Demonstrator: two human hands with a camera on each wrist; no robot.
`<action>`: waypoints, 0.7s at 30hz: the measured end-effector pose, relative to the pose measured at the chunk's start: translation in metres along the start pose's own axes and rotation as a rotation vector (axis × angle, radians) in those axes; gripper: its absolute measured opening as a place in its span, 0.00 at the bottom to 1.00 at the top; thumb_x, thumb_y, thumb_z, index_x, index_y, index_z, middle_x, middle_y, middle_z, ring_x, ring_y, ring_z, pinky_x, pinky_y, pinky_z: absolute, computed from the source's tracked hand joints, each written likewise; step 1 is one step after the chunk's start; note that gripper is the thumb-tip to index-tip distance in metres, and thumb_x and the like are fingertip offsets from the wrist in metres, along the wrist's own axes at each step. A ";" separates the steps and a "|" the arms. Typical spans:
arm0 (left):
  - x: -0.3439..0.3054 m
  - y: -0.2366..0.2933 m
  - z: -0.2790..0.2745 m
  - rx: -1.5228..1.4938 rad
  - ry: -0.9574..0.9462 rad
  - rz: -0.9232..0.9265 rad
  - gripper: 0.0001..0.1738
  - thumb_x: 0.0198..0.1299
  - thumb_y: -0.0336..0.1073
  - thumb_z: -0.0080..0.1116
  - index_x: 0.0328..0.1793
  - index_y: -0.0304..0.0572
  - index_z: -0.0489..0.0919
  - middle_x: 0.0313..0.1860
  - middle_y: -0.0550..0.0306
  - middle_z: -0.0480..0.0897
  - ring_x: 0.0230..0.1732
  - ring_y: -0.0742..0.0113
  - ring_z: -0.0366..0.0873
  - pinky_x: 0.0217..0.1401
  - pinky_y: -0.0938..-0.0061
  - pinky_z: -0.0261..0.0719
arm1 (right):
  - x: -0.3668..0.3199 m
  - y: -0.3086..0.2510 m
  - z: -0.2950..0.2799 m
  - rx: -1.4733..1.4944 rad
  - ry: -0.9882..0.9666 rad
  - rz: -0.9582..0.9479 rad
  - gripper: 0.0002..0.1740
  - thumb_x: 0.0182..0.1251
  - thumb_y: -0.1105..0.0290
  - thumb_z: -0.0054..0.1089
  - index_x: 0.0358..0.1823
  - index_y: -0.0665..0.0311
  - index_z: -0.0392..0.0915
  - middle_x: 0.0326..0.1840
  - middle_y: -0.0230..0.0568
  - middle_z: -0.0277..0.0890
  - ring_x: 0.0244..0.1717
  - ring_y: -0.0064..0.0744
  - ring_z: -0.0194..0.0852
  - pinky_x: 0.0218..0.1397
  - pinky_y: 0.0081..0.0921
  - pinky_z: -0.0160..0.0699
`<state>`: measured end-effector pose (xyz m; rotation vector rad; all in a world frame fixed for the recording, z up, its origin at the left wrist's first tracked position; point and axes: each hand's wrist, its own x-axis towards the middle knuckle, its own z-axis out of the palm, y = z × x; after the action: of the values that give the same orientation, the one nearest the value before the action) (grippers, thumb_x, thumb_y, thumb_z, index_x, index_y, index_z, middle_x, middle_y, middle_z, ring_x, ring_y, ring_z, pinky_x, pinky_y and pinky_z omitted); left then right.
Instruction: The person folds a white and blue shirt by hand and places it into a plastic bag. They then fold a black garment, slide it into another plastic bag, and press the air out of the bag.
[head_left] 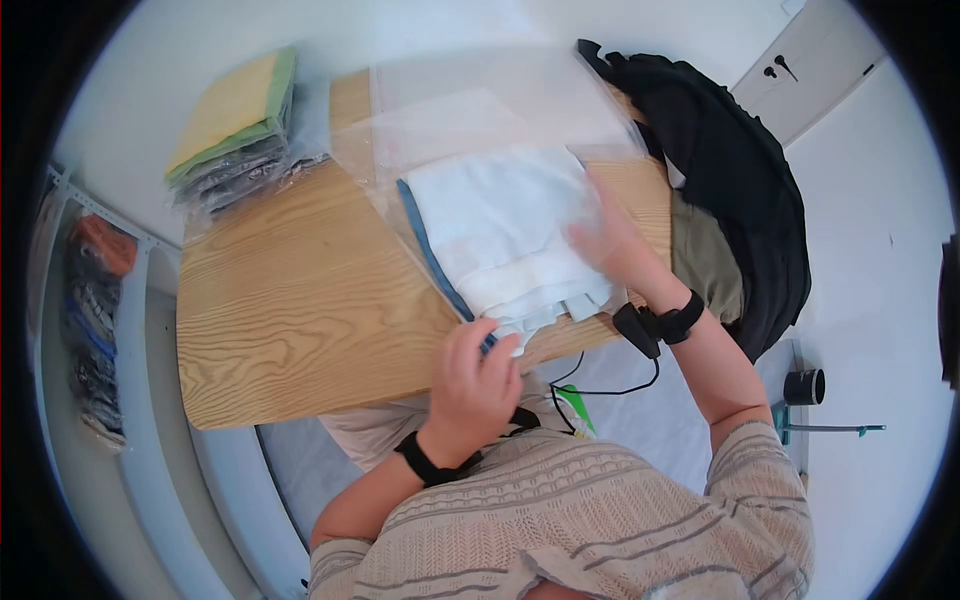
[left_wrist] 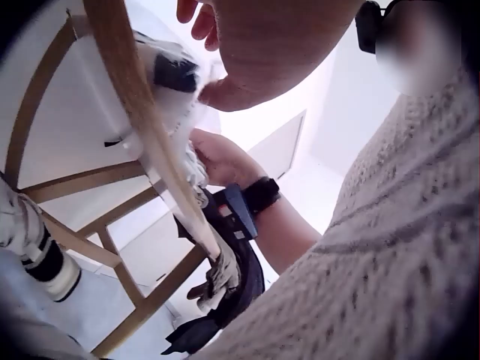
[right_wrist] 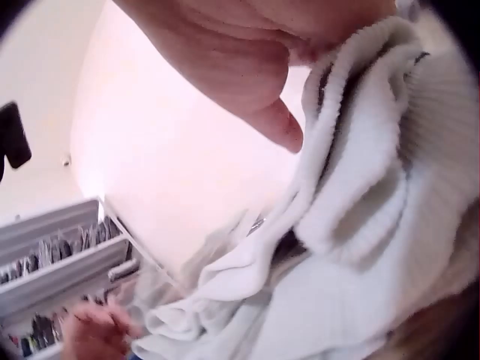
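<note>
A white folded garment (head_left: 510,220) with a blue edge on its left lies on the wooden table, partly over a clear plastic sheet. My left hand (head_left: 472,385) is at its lower left corner by the table's front edge, fingers bent near a dark blue patch; whether they grip it is unclear. Blurred by motion, my right hand (head_left: 622,245) is at the garment's right side. In the right wrist view, thick ribbed folds (right_wrist: 352,165) of the garment hang beside my right hand (right_wrist: 247,67), its thumb extended. The left wrist view shows my left hand (left_wrist: 277,52) above the table edge.
Bagged folded cloths in yellow and green (head_left: 235,110) are stacked at the table's back left. Clear plastic (head_left: 480,100) spreads across the back. Black and olive clothes (head_left: 735,190) hang over the right side. Shelves with packed items (head_left: 100,320) stand at left.
</note>
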<state>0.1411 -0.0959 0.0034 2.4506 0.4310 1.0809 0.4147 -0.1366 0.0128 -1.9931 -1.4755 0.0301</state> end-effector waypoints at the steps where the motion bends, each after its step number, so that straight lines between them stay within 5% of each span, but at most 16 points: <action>1: -0.008 -0.003 -0.003 -0.002 -0.008 -0.002 0.24 0.51 0.27 0.65 0.56 0.35 0.74 0.54 0.43 0.75 0.55 0.44 0.72 0.56 0.59 0.71 | 0.000 -0.015 -0.006 0.171 0.018 0.251 0.30 0.66 0.64 0.60 0.67 0.67 0.65 0.56 0.56 0.76 0.58 0.48 0.75 0.62 0.37 0.73; 2: -0.016 -0.007 -0.004 0.018 0.006 -0.079 0.24 0.50 0.28 0.67 0.54 0.35 0.73 0.50 0.43 0.75 0.51 0.45 0.72 0.53 0.59 0.71 | -0.001 -0.024 -0.011 0.342 0.036 0.501 0.30 0.66 0.66 0.61 0.66 0.70 0.67 0.53 0.51 0.79 0.53 0.42 0.80 0.59 0.35 0.76; 3: -0.023 -0.011 -0.006 0.040 0.020 -0.156 0.25 0.48 0.29 0.68 0.52 0.36 0.72 0.47 0.44 0.75 0.48 0.45 0.72 0.50 0.59 0.72 | -0.001 -0.023 -0.014 0.347 0.032 0.508 0.30 0.66 0.66 0.61 0.66 0.70 0.67 0.53 0.51 0.79 0.53 0.42 0.80 0.59 0.35 0.76; 5: -0.032 -0.015 -0.006 -0.011 0.019 -0.185 0.21 0.51 0.31 0.67 0.50 0.37 0.73 0.40 0.48 0.76 0.39 0.50 0.74 0.43 0.60 0.71 | 0.002 -0.014 -0.022 1.039 -0.259 0.712 0.29 0.65 0.64 0.63 0.61 0.76 0.69 0.56 0.51 0.78 0.54 0.39 0.80 0.57 0.33 0.79; 8: -0.039 -0.016 -0.006 -0.064 -0.013 -0.340 0.20 0.53 0.30 0.66 0.51 0.36 0.73 0.35 0.52 0.77 0.35 0.56 0.74 0.41 0.63 0.71 | 0.003 -0.011 -0.024 1.268 -0.395 0.877 0.25 0.67 0.64 0.62 0.58 0.77 0.72 0.55 0.51 0.79 0.52 0.37 0.81 0.57 0.32 0.80; 14: -0.046 -0.020 0.000 -0.137 0.085 -0.355 0.20 0.54 0.27 0.64 0.53 0.36 0.73 0.32 0.55 0.77 0.31 0.59 0.73 0.39 0.65 0.70 | 0.000 -0.011 -0.015 1.538 -0.623 0.916 0.21 0.61 0.79 0.56 0.56 0.78 0.72 0.53 0.54 0.79 0.51 0.41 0.82 0.58 0.36 0.82; 21: -0.051 -0.026 0.001 -0.201 0.080 -0.341 0.21 0.52 0.24 0.61 0.54 0.37 0.74 0.32 0.57 0.75 0.31 0.60 0.71 0.38 0.66 0.69 | -0.014 -0.021 0.038 2.116 -0.501 0.884 0.26 0.58 0.81 0.50 0.60 0.81 0.67 0.57 0.59 0.75 0.57 0.50 0.78 0.67 0.42 0.75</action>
<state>0.1056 -0.0963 -0.0414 2.0709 0.7005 1.0225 0.3777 -0.1271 -0.0111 -0.4944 -0.0186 1.6736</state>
